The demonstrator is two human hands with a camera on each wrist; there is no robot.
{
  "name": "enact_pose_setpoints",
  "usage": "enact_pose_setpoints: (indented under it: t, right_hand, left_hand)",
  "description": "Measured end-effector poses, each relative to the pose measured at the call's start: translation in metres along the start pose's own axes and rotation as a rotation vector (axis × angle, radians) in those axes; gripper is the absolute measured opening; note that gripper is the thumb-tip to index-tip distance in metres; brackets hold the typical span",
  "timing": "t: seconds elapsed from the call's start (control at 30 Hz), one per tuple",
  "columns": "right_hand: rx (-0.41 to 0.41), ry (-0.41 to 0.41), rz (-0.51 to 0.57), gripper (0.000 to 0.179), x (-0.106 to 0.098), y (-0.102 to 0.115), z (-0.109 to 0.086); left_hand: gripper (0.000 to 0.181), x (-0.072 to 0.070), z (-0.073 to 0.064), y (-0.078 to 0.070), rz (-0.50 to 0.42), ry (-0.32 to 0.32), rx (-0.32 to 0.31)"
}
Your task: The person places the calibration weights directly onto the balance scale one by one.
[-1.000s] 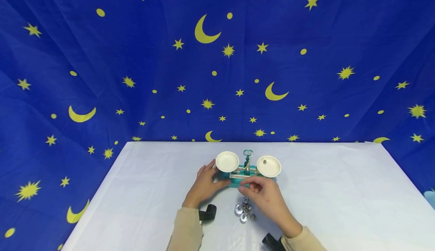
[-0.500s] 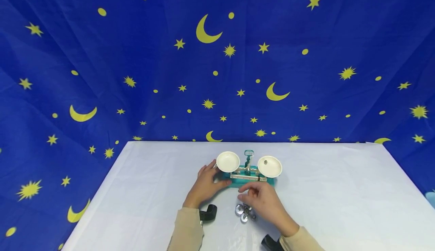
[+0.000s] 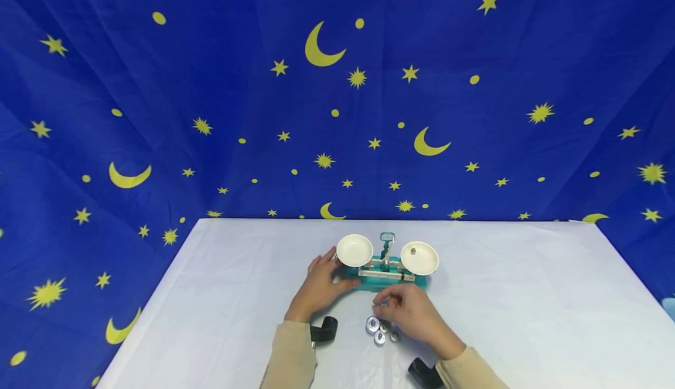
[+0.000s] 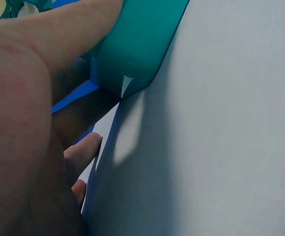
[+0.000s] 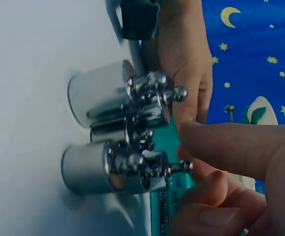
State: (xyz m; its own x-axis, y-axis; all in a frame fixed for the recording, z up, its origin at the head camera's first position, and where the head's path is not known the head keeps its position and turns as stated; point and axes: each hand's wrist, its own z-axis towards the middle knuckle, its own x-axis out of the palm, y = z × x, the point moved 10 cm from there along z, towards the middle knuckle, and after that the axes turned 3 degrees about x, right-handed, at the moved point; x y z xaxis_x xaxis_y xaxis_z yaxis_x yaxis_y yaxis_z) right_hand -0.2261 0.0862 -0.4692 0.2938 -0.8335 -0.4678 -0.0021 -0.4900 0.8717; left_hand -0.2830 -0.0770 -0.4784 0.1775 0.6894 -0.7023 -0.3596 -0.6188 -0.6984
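Note:
A teal balance scale [image 3: 375, 284] with two white pans stands on the white table. My left hand [image 3: 315, 290] holds the left end of its base, the thumb lying on the teal plastic in the left wrist view. On the right pan [image 3: 422, 265] sits one small weight [image 3: 413, 251]; the left pan [image 3: 354, 251] bears nothing. My right hand [image 3: 413, 314] is over several metal weights [image 3: 372, 324] in front of the scale, thumb and index finger slightly apart. The right wrist view shows their knobs [image 5: 180, 93] close to the fingertips; part of the cluster is hidden behind the hand.
Black camera mounts show at both wrists, the left one [image 3: 325, 329] beside the weights. The table [image 3: 527, 307] runs back to a blue curtain [image 3: 237, 84] printed with yellow moons and stars.
My right hand has come down and slightly back from the scale's front edge to the weights. The left hand keeps its hold on the base.

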Motion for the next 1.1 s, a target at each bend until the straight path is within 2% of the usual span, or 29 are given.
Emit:
enact_pose_setpoints:
  t: [0.2,0.47,0.7,1.1]
  right_hand:
    - [0.002,-0.007,-0.059,0.008,-0.001,-0.001,0.0]
    - [0.0,-0.024,-0.15,0.01,-0.006,0.002,-0.002]
    - [0.029,-0.009,-0.159,0.011,-0.009,0.002,-0.003]
    - [0.03,0.005,-0.158,0.01,-0.01,0.001,-0.004]
  left_hand:
    - [0.068,0.0,0.001,0.001,0.004,-0.003,-0.002]
    - [0.069,0.001,0.001,0.003,0.001,-0.004,-0.001]
    - [0.069,0.0,0.001,0.002,-0.016,-0.012,0.008]
    - [0.07,0.0,-0.001,0.004,-0.022,-0.01,-0.027]
